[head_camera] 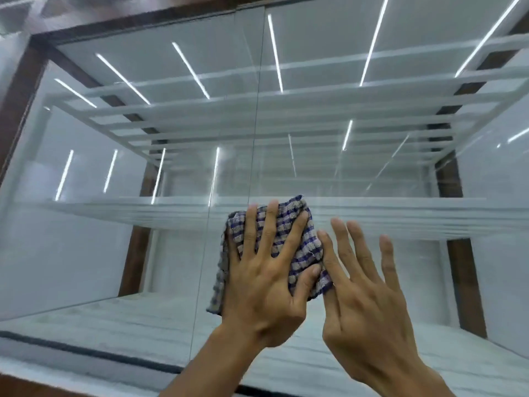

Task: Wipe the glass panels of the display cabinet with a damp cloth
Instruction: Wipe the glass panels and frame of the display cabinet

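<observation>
Left hand point(263, 285): laid flat, fingers spread wide, the checked cloth point(289, 247) pressed against the glass panel point(372, 173); nothing is gripped.
Right hand point(363, 305): held open, fingers extended and slightly parted, the index fingertip touching the cloth's right edge.
Cloth: placed low, near centre, just right of the panel seam.

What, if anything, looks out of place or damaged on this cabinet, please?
Nothing stands out. The glass panel looks intact, the shelf sits level, and the left hand presses the checked cloth flat against the glass.

White cabinet shelf point(114, 209) and marble-look floor point(143, 319) sit bare.
</observation>
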`<act>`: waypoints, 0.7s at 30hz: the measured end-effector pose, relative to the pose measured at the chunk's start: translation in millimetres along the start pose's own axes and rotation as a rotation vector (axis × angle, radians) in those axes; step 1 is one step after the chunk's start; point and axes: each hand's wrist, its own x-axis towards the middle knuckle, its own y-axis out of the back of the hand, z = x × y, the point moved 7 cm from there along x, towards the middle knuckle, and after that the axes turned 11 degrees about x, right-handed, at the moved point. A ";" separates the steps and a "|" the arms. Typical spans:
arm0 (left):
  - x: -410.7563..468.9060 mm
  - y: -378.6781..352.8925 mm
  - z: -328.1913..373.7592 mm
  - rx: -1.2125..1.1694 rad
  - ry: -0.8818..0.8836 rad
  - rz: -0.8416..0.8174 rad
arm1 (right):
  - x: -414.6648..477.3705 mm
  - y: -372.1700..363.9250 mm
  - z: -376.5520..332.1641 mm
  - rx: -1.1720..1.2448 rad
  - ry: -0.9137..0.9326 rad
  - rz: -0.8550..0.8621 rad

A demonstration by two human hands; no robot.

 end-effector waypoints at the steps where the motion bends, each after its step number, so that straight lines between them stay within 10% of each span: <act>1: 17.0 2.3 1.9 0.011 0.004 0.003 | 16.6 5.0 7.4 -0.004 0.003 0.001; 15: 334.2 38.1 83.8 0.011 -0.036 0.013 | 278.9 145.6 187.3 -0.121 -0.141 0.016; 21: 419.1 39.5 181.8 -0.036 -0.201 -0.011 | 294.3 229.2 248.0 0.207 -0.061 -0.066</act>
